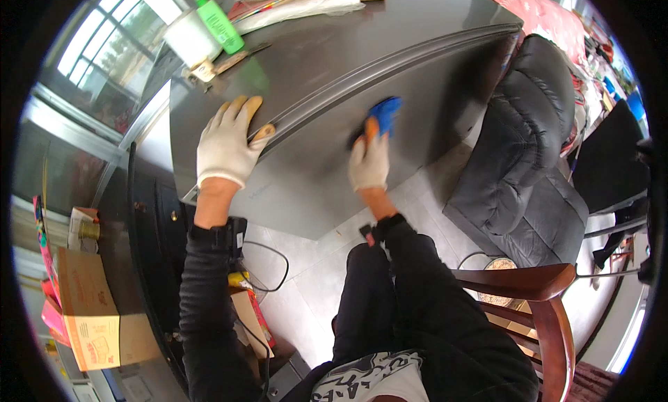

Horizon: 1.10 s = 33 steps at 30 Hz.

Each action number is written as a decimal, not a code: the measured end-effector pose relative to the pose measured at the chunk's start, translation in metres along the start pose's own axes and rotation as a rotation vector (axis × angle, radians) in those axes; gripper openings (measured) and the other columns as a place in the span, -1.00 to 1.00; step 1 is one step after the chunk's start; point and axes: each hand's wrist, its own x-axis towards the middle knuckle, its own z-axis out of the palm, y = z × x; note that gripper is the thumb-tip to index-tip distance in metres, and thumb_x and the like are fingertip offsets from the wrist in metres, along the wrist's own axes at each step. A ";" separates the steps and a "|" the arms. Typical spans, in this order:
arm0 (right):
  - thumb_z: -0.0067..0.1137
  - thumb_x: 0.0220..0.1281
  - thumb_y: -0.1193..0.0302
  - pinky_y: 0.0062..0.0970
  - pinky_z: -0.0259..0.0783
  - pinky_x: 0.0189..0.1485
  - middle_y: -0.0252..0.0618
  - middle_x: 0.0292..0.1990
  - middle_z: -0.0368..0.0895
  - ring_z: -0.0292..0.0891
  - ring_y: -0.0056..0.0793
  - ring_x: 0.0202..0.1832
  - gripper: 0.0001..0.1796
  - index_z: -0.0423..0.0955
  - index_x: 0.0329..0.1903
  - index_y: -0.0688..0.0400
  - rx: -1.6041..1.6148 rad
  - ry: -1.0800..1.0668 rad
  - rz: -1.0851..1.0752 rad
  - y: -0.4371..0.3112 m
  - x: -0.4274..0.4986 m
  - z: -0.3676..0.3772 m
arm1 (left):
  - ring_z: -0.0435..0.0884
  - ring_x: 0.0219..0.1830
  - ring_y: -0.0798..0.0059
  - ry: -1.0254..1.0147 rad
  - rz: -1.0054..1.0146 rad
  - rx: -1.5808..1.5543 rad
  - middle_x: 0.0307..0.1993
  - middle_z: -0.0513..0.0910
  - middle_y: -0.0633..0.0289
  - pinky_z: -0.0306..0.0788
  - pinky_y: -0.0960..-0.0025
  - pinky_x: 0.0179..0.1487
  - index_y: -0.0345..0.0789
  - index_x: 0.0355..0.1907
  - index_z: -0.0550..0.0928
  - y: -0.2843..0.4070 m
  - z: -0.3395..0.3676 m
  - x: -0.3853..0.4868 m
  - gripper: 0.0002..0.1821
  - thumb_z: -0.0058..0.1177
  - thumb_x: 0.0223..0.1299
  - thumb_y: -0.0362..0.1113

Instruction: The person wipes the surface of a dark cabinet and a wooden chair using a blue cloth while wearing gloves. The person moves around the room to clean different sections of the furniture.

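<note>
A dark grey chest freezer (313,193) stands before me, with a glossy lid (334,57) and a long ridged front edge. My left hand (224,146), in a white glove with tan fingertips, lies flat on the lid's near left part, fingers spread and thumb by the ridged edge. In my right hand (370,164), also gloved, is a blue and orange brush (385,117). The brush is at the freezer's front panel, below the ridge, and looks slightly blurred. My fingers hide part of its orange handle.
On the lid stand a green bottle (219,23), a white roll-shaped object (192,39) and piled flat items (308,8). A black leather recliner (527,141) is at the right. A wooden chair (548,297) is close by my right side. Cardboard boxes (94,318) and a black cable (286,266) lie left.
</note>
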 end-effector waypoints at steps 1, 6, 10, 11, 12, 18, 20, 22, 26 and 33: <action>0.00 0.50 0.39 -0.03 0.40 0.32 0.31 0.25 0.49 0.41 0.36 0.25 -0.53 0.40 0.39 0.24 0.111 0.140 -0.063 -0.005 0.014 -0.001 | 0.49 0.40 0.08 0.005 0.004 -0.019 0.36 0.56 0.16 0.38 0.10 0.44 -0.08 0.36 0.55 -0.001 0.001 -0.001 -0.38 0.07 0.39 0.22; 0.10 0.44 0.29 -0.05 0.42 0.32 0.27 0.25 0.50 0.46 0.25 0.28 -0.57 0.55 0.27 0.16 -0.143 -0.272 -0.516 -0.032 -0.047 0.004 | 0.50 0.38 0.12 0.034 0.015 -0.042 0.32 0.58 0.16 0.40 0.10 0.41 -0.08 0.32 0.57 -0.003 0.003 -0.003 -0.40 0.07 0.38 0.23; 0.06 0.45 0.20 0.01 0.43 0.30 0.00 0.26 0.61 0.55 0.06 0.24 -0.64 0.68 0.10 0.07 -0.044 -0.775 -0.619 -0.027 -0.129 -0.010 | 0.49 0.38 0.09 -0.001 0.010 -0.146 0.32 0.58 0.14 0.36 0.07 0.44 -0.08 0.32 0.57 -0.005 -0.003 0.000 -0.42 0.15 0.36 0.16; 0.06 0.45 0.20 -0.03 0.46 0.26 -0.03 0.25 0.62 0.57 0.06 0.21 -0.64 0.68 0.12 0.05 0.013 -0.743 -0.481 -0.026 -0.139 -0.019 | 0.48 0.39 0.08 -0.035 0.002 -0.174 0.32 0.58 0.13 0.35 0.06 0.45 -0.08 0.32 0.57 -0.005 -0.005 -0.001 -0.43 0.16 0.36 0.14; 0.07 0.45 0.21 -0.07 0.50 0.22 -0.07 0.25 0.63 0.59 0.06 0.18 -0.63 0.67 0.15 0.03 0.012 -0.767 -0.310 -0.025 -0.144 -0.030 | 0.46 0.41 0.03 0.044 0.028 -0.205 0.33 0.57 0.09 0.33 0.05 0.48 -0.11 0.29 0.60 -0.005 -0.008 -0.003 -0.43 0.22 0.31 0.10; -0.06 0.59 0.09 -0.33 0.54 -0.01 -0.17 -0.26 0.74 0.67 -0.38 -0.17 -0.49 0.64 0.19 0.21 0.242 -0.803 0.342 -0.033 -0.114 -0.115 | 0.50 0.39 -0.02 0.141 0.032 -0.716 0.32 0.61 0.06 0.39 0.07 0.46 -0.13 0.21 0.69 0.050 -0.011 -0.083 -0.50 0.36 0.21 -0.07; -0.17 0.66 0.07 -0.36 0.53 0.10 -0.12 -0.12 0.76 0.66 -0.37 -0.04 -0.42 0.56 0.30 0.28 0.245 -0.854 0.392 -0.034 -0.099 -0.139 | 0.51 0.40 0.03 -0.051 -0.018 -0.820 0.35 0.57 0.08 0.42 0.11 0.44 -0.09 0.23 0.67 0.092 -0.001 -0.120 -0.41 0.44 0.13 -0.04; -0.27 0.71 0.05 -0.38 0.47 0.24 -0.08 0.04 0.71 0.63 -0.36 0.10 -0.39 0.51 0.36 0.27 0.530 -0.802 0.356 -0.037 -0.099 -0.156 | 0.36 0.53 -0.02 -0.237 -0.003 -0.933 0.50 0.37 -0.06 0.29 0.11 0.55 -0.14 0.49 0.45 0.131 0.008 -0.151 -0.03 0.56 -0.08 -0.15; -0.14 0.59 0.45 -0.36 0.45 0.28 0.06 0.30 0.56 0.57 -0.24 0.23 -0.48 0.24 0.51 0.28 0.503 -0.875 -0.137 -0.042 -0.108 -0.179 | 0.36 0.51 -0.04 -0.228 -0.219 -1.209 0.49 0.38 -0.03 0.30 0.16 0.52 -0.19 0.56 0.33 0.179 0.017 -0.186 0.07 0.55 -0.08 -0.23; -0.06 0.59 0.44 -0.36 0.45 0.32 0.03 0.22 0.66 0.62 -0.23 0.24 -0.46 0.27 0.53 0.26 0.288 -0.798 0.126 -0.062 -0.118 -0.233 | 0.74 0.14 0.06 0.065 -0.412 -0.908 0.19 0.71 0.06 0.59 0.17 0.24 -0.02 0.33 0.63 0.114 0.010 -0.168 -0.35 0.37 0.09 -0.30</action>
